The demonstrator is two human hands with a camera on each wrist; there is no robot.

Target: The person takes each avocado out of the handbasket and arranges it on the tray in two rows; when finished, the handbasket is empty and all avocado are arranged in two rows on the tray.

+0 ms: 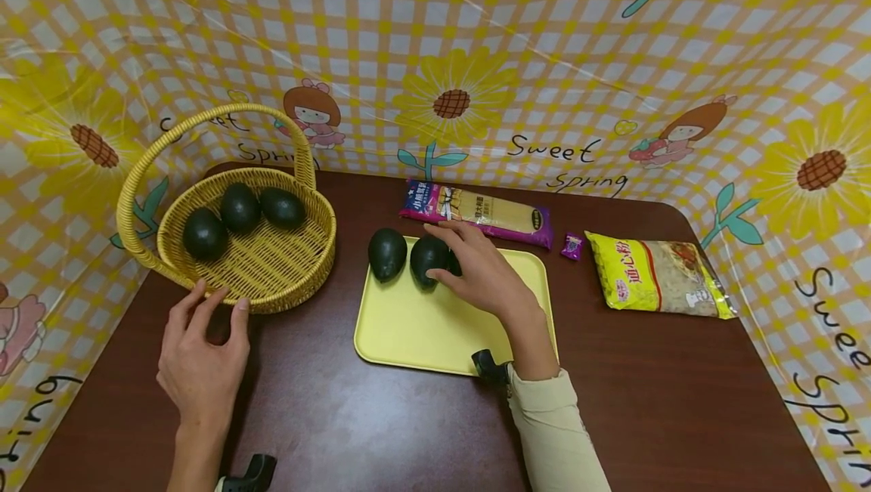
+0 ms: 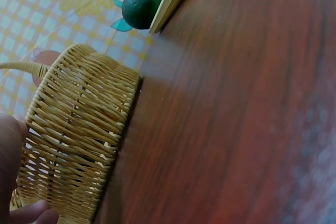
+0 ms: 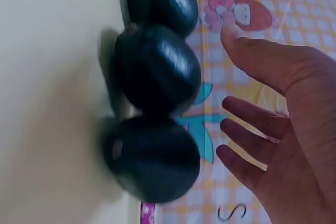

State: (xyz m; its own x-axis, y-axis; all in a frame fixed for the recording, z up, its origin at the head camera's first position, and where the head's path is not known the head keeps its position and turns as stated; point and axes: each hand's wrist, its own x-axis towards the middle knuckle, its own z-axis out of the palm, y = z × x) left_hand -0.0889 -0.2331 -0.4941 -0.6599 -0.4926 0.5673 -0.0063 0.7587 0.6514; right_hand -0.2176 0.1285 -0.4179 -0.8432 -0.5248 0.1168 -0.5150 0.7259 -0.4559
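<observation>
Fingers spread and grasping nothing, the right hand [image 1: 479, 265] hovers above three dark avocados [image 1: 426, 261] in a row on a yellow tray [image 1: 435, 337]. The left hand [image 1: 204, 356], loose and unclenched, is at the rim of a wicker basket [image 1: 309, 280] holding three more; whether it touches, we cannot tell. We read "Sweet Spring" on the cloth [image 1: 554, 148], "通心粉" on a yellow bag [image 1: 660, 276]; a purple packet [image 1: 483, 212] bears Chinese characters.

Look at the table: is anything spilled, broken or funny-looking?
Nothing stands out. I see no spill or damage: the basket stands upright with three green fruits inside, the tray lies flat with three more, and the long packet and yellow bag show no tears.
</observation>
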